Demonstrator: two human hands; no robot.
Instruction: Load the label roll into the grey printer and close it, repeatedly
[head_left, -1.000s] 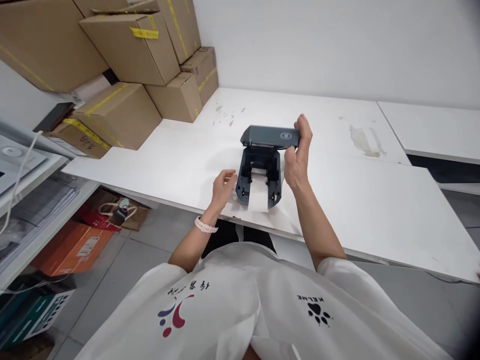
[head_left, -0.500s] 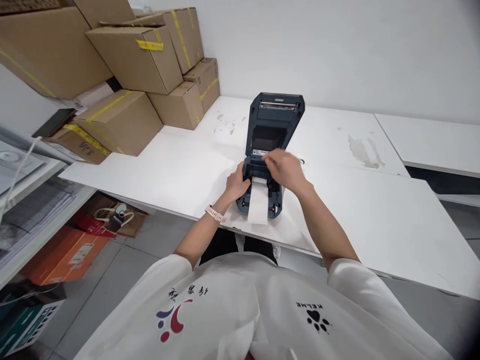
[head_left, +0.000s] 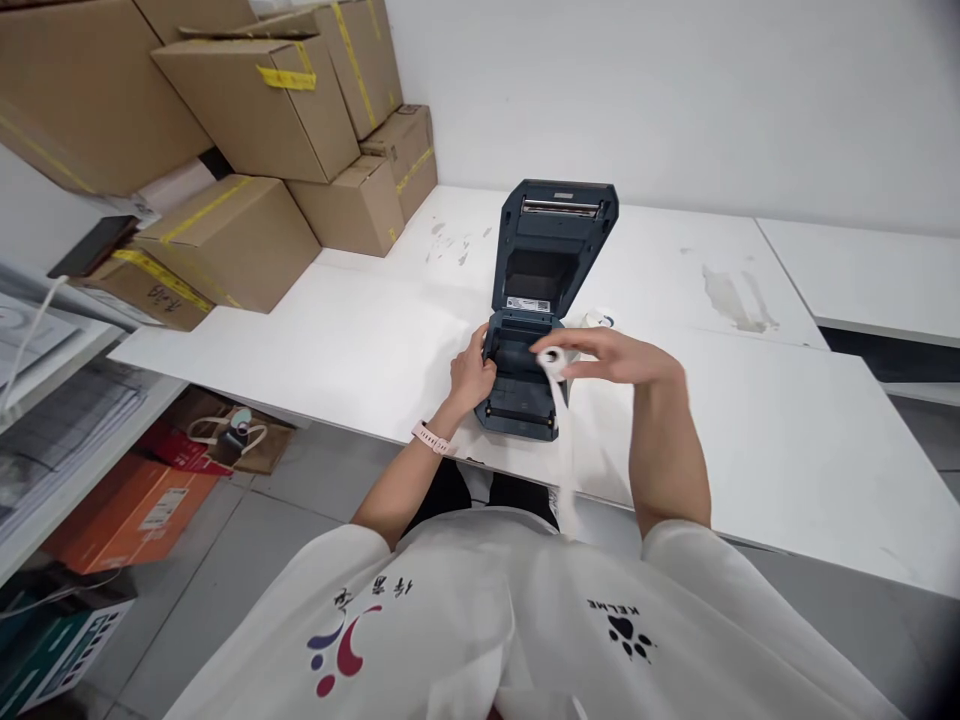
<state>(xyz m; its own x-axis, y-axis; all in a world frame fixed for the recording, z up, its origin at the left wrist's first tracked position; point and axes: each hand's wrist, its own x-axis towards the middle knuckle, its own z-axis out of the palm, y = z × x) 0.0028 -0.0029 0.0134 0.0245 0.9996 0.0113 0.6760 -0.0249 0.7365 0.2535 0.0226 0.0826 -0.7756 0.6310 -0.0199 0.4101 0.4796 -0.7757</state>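
A dark grey label printer (head_left: 525, 390) stands near the front edge of the white table (head_left: 750, 420), its lid (head_left: 555, 240) swung fully up. My left hand (head_left: 472, 375) grips the printer's left side. My right hand (head_left: 600, 355) hovers just right of the open bay, fingers closed on a small white paper roll (head_left: 553, 358). A strip of paper (head_left: 566, 460) trails down from the roll toward my chest. The bay inside the printer looks dark, with no paper in it.
Stacked cardboard boxes (head_left: 247, 150) with yellow tape fill the table's back left. A shelf (head_left: 45, 400) with papers and a cable stands at the left, with an orange box (head_left: 131, 510) and bags on the floor beneath. A second white table (head_left: 862, 270) adjoins at the right.
The printer lid went from half raised to fully up. My left hand took hold of the printer's side. My right hand lifted the paper roll out of the bay and off to the right.
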